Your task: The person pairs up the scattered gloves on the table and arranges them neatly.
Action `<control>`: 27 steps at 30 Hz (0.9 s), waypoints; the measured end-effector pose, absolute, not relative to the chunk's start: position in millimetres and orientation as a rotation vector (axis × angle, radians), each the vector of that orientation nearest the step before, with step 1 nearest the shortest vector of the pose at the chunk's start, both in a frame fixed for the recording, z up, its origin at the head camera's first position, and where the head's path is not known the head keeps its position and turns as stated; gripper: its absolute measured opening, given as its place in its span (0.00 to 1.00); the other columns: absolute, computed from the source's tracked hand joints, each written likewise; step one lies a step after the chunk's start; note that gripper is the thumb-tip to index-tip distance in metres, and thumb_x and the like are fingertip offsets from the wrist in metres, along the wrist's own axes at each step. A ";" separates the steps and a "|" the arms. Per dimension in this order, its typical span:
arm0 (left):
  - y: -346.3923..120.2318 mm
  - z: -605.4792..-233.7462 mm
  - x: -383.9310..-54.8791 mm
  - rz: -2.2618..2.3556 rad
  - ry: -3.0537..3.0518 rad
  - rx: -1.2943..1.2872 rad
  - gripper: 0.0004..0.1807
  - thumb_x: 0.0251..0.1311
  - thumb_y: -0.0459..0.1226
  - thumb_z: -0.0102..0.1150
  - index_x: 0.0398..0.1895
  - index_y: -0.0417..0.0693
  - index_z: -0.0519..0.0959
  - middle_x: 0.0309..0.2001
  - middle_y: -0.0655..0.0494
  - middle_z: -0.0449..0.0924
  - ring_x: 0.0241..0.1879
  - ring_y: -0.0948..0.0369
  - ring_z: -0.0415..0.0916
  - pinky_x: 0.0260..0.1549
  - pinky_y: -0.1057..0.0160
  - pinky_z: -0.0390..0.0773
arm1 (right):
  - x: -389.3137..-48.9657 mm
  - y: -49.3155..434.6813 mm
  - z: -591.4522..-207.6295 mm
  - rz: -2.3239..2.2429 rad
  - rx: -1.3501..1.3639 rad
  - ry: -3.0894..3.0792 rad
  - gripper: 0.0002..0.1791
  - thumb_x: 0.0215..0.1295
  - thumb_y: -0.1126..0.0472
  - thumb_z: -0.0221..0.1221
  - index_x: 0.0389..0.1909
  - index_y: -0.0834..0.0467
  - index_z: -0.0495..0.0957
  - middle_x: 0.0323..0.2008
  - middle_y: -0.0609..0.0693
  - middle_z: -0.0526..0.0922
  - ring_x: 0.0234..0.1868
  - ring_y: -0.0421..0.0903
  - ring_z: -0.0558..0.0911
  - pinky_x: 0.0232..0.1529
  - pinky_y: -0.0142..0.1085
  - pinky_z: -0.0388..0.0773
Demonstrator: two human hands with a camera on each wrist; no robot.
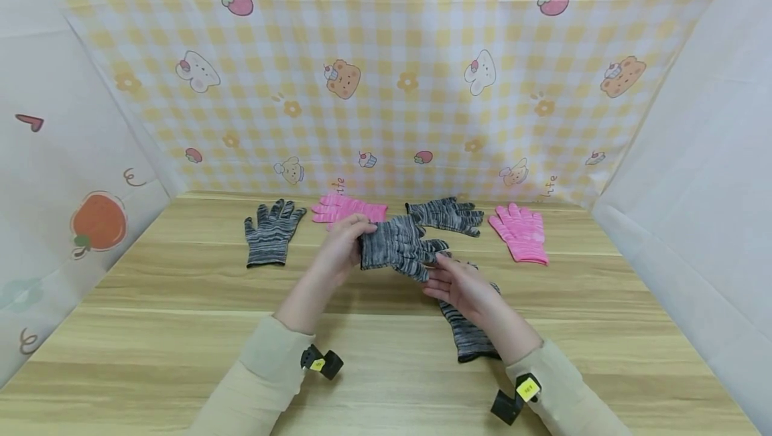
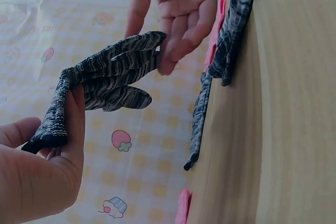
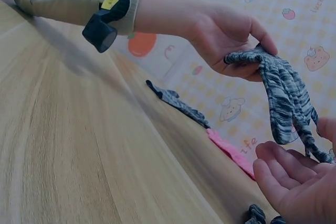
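A grey-and-black striped knit glove is held up over the table, its fingers pointing right. My left hand pinches it at the cuff, thumb on top and fingers beneath, as the left wrist view shows. At the other end, my right hand has the glove's fingertips between thumb and fingers, palm turned up. Under the right hand and forearm lies another grey striped glove, its finger part mostly hidden by the hand.
Along the back of the wooden table lie a grey glove, a pink glove, a second grey glove and another pink glove. A yellow checked cloth hangs behind, with white cloth on both sides.
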State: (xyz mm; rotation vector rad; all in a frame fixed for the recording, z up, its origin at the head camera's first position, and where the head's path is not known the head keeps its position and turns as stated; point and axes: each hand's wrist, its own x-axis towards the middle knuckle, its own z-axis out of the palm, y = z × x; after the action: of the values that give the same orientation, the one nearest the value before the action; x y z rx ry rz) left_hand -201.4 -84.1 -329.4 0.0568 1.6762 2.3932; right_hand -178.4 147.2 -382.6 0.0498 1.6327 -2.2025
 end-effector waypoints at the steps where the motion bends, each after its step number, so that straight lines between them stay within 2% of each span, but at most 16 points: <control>1: -82.9 -329.8 -201.0 2.389 1.681 0.054 0.09 0.63 0.29 0.48 0.25 0.48 0.68 0.31 0.57 0.70 0.31 0.63 0.71 0.33 0.67 0.75 | -177.8 146.9 -381.6 -2.215 0.048 1.619 0.12 0.74 0.55 0.48 0.42 0.62 0.67 0.33 0.52 0.79 0.39 0.48 0.81 0.49 0.42 0.79; 3: -80.6 -330.6 -200.2 2.395 1.684 0.042 0.09 0.63 0.29 0.48 0.26 0.47 0.69 0.32 0.56 0.71 0.32 0.62 0.71 0.34 0.67 0.75 | -176.8 146.9 -380.0 -2.225 0.028 1.610 0.11 0.74 0.56 0.48 0.39 0.61 0.69 0.34 0.52 0.80 0.38 0.47 0.82 0.50 0.42 0.78; 7: -76.4 -332.9 -199.6 2.408 1.686 0.016 0.09 0.62 0.28 0.49 0.25 0.47 0.68 0.33 0.55 0.70 0.33 0.61 0.70 0.34 0.66 0.74 | -174.5 148.0 -378.2 -2.223 0.013 1.648 0.10 0.74 0.57 0.49 0.37 0.60 0.71 0.44 0.55 0.80 0.42 0.47 0.81 0.51 0.43 0.77; 9: -74.2 -334.3 -199.4 2.411 1.689 0.010 0.10 0.61 0.28 0.49 0.23 0.47 0.68 0.33 0.55 0.69 0.33 0.61 0.69 0.34 0.66 0.73 | -173.7 149.5 -378.3 -2.225 0.021 1.667 0.10 0.74 0.58 0.49 0.33 0.59 0.70 0.46 0.55 0.79 0.42 0.47 0.81 0.50 0.42 0.78; 15: -67.5 -338.2 -196.8 2.402 1.699 0.006 0.11 0.60 0.28 0.51 0.21 0.48 0.67 0.31 0.56 0.68 0.30 0.62 0.69 0.31 0.66 0.73 | -171.6 154.1 -378.3 -2.233 0.067 1.693 0.18 0.74 0.61 0.49 0.20 0.55 0.64 0.35 0.46 0.80 0.38 0.43 0.80 0.46 0.40 0.79; 24: -55.1 -343.8 -190.5 2.375 1.691 0.035 0.02 0.56 0.29 0.52 0.30 0.44 0.72 0.31 0.54 0.72 0.29 0.61 0.72 0.27 0.65 0.74 | -167.9 160.1 -375.8 -2.312 0.197 1.755 0.16 0.71 0.64 0.51 0.21 0.54 0.64 0.32 0.44 0.76 0.31 0.40 0.79 0.43 0.42 0.79; 27: -52.0 -346.0 -188.9 2.352 1.700 0.026 0.04 0.56 0.30 0.52 0.35 0.41 0.73 0.33 0.53 0.74 0.29 0.61 0.74 0.28 0.65 0.75 | -167.2 163.4 -375.9 -2.313 0.221 1.778 0.18 0.71 0.64 0.51 0.19 0.53 0.64 0.32 0.45 0.74 0.30 0.40 0.78 0.44 0.43 0.79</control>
State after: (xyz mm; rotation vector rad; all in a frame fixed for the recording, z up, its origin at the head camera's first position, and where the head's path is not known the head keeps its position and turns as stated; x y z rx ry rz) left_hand -188.9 -52.0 -346.0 0.0263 1.6996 2.3522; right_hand -167.2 163.4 -375.9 0.2213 1.7782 -2.3132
